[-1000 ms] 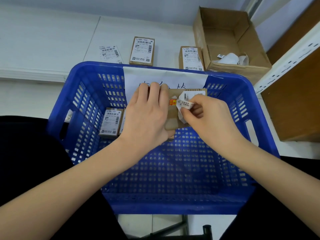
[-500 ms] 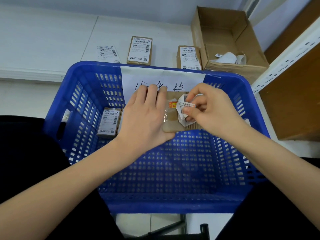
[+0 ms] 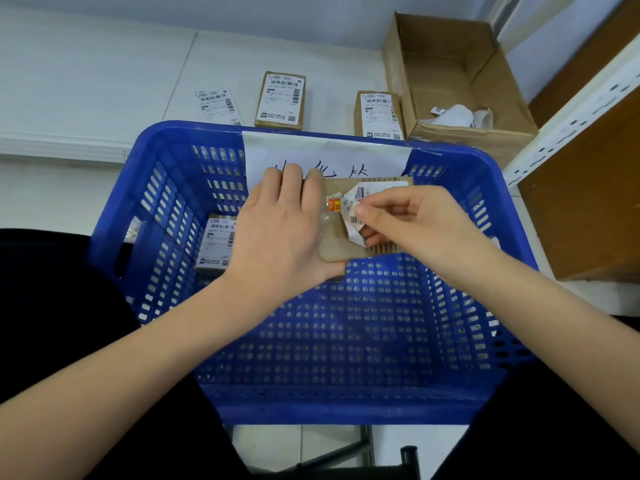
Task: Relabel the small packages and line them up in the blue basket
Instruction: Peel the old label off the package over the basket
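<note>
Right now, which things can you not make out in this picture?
Head view only:
- Held package: left side hidden by the left hand.
- Old label: crumpled under the right hand, print too small.
- Package in the blue basket: right edge behind the left hand.
- Basket sign: writing partly covered.

bright, even overhead light with soft shadows; wide-angle bending at the edges; slight blur over the whole frame.
</note>
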`<state>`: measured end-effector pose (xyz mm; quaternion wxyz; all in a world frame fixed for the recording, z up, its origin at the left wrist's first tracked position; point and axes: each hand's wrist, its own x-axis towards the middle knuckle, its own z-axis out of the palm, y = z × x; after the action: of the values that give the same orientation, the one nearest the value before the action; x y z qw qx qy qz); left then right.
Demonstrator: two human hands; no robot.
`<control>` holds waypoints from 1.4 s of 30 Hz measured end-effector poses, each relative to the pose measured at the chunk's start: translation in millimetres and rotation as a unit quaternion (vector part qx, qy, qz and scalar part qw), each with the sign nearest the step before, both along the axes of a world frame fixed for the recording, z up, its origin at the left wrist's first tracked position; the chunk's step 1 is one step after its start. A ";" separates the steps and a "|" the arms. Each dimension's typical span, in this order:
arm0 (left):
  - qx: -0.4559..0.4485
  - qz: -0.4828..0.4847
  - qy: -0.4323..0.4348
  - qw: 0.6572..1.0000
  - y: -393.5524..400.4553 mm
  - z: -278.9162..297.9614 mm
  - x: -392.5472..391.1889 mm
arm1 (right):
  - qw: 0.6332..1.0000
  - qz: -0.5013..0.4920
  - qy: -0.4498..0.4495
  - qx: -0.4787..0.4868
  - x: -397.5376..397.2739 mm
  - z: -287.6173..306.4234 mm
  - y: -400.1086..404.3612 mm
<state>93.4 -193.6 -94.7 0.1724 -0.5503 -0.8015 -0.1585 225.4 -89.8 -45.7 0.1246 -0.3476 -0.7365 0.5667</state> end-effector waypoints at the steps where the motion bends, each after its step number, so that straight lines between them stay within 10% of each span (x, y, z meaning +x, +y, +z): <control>1: -0.002 -0.002 0.006 1.000 -1.1 0.7 1.5 | 1.000 0.002 -0.006 0.025 -1.0 -1.4 -2.8; 42: -0.070 -0.081 -0.020 0.994 0.0 3.0 6.2 | 0.977 -0.031 -0.063 0.200 12.6 -9.0 6.2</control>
<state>99.6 -193.6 -91.7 0.1039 -0.6209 -0.7667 -0.1263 238.0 -83.6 -54.7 0.1625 -0.3732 -0.8304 0.3804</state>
